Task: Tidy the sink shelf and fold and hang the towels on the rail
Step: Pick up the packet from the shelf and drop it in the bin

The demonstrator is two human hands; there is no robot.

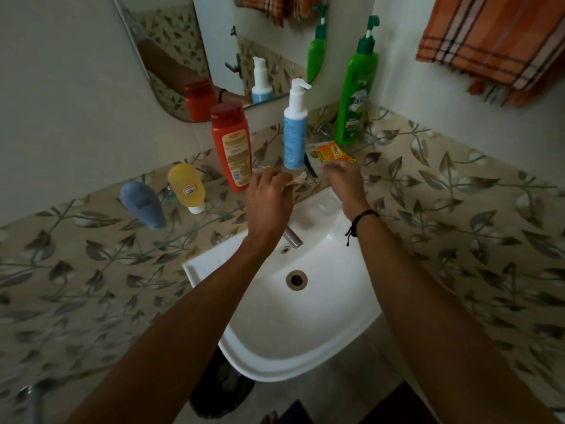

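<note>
Shelf (214,211) of clear glass above the sink (336,289) carries a red bottle (232,146), a blue pump bottle (295,130) and a green pump bottle (354,96) upright. A yellow bottle (185,186) and a blue tube (142,205) lie at its left end. The left hand (269,194) pinches a small pale scrap (296,180) in curled fingers, just beside the red bottle. The right hand (344,179) reaches an orange sachet (334,153); I cannot tell if it grips. A careless knuckle could topple a bottle into the sink, or flick the sachet off the slick glass.
</note>
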